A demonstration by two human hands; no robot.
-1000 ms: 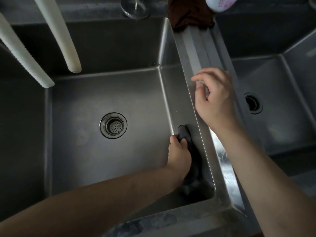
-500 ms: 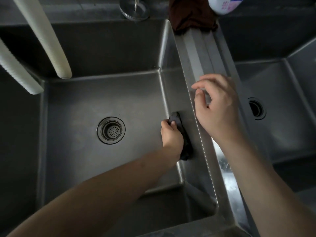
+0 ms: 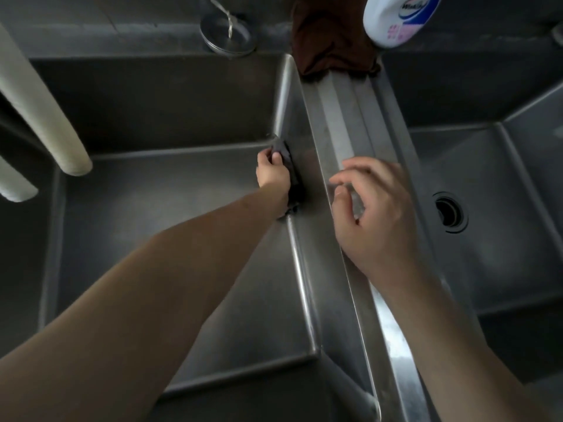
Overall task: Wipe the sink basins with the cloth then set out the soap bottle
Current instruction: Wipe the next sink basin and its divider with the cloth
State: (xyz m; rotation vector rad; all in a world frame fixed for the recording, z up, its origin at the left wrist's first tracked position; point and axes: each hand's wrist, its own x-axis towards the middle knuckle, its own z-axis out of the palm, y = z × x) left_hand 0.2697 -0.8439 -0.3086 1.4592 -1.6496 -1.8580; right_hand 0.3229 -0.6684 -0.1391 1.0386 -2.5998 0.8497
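Steel left basin (image 3: 158, 226): the left hand (image 3: 273, 175) gripped the dark cloth (image 3: 290, 166) against its right wall. The right hand (image 3: 376, 214) rested loosely curled on the divider (image 3: 344, 117). The soap bottle (image 3: 399, 18) stood behind, at the back.

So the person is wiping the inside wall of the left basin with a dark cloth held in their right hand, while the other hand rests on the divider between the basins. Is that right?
Not quite: the head view shows the left hand holding the dark cloth against the inner wall of the left basin. The right hand is the one resting on the divider.
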